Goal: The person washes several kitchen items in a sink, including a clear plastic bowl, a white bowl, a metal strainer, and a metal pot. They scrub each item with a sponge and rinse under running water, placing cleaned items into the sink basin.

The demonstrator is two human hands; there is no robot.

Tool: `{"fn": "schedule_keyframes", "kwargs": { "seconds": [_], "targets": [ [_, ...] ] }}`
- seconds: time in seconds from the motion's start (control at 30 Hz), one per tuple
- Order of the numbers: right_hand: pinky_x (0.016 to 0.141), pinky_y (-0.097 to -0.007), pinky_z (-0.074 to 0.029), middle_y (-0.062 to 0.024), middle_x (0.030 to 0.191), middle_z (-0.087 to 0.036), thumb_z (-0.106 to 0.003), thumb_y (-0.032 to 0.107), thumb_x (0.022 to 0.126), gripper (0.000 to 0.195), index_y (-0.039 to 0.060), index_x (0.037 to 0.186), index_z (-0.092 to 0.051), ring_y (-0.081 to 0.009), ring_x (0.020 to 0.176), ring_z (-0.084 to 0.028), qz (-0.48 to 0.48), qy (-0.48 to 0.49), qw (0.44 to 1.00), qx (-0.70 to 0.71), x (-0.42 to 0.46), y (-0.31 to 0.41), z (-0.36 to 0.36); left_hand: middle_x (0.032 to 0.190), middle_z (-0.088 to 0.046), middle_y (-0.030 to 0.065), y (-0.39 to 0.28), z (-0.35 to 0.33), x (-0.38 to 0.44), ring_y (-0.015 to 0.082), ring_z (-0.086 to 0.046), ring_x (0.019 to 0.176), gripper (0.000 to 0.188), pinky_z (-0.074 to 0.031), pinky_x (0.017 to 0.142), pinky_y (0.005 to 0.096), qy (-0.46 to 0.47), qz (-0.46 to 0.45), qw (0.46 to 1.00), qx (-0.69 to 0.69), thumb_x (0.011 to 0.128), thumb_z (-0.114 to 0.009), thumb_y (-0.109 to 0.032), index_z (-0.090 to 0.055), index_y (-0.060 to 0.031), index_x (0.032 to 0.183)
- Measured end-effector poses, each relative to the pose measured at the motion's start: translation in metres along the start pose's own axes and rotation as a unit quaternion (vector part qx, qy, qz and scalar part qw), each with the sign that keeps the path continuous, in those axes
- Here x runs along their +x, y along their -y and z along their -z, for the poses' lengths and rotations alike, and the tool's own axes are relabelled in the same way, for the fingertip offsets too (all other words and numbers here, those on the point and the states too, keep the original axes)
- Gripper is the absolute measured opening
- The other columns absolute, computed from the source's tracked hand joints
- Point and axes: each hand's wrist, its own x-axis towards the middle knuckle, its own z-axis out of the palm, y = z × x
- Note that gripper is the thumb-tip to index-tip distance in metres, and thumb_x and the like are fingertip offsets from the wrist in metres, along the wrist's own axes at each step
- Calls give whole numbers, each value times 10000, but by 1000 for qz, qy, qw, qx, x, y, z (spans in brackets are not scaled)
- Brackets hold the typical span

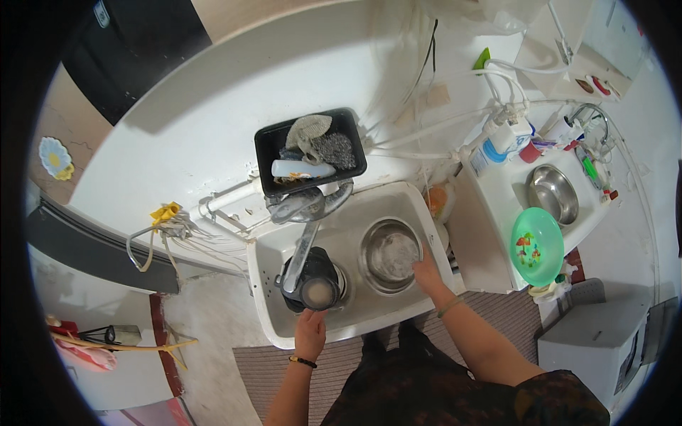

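My left hand (pixel 310 331) grips the near side of a small dark round cup (pixel 319 294) holding cloudy liquid, at the front left of the white sink (pixel 351 334). Beneath and behind the cup are black items (pixel 326 261), partly hidden, with a pale round rim beside them. Over them reaches the metal faucet spout (pixel 301 256). On the sink's right side sits a round stainless steel basin (pixel 367 274) with whitish, cloudy contents. My right hand (pixel 428 274) holds this basin's right rim, the fingers partly hidden.
Behind the faucet, a black plastic caddy (pixel 261 154) holds a mesh scrubber, steel wool (pixel 334 150) and a bottle (pixel 301 169). On the right-hand counter are a green plastic basin (pixel 546 247), a steel bowl (pixel 565 194) and several containers. Cables hang by the wall left of the sink.
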Motion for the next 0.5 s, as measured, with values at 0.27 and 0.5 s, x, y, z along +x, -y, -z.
{"fn": "schedule_keyframes", "kwargs": {
  "seconds": [0.27,0.5],
  "targets": [
    [869,-417,-407,-225,1169,-434,-492,-50,780,621,144,1353,-354,-376,1008,-467,312,25,853,-418,-44,114,2,879,-648,142,-4,42,-11,278,-621,836,121,-488,744,340,-178,145,972,-40,810,-535,11,-634,-18,875],
    [879,-414,-403,-209,1184,-436,-514,-40,738,595,137,1302,-446,-366,1026,-468,364,-3,861,-355,-60,132,18,859,-641,95,-128,56,1,178,-615,794,118,-491,722,283,-134,-33,985,-105,852,-528,3,-627,18,916]
  ]
}}
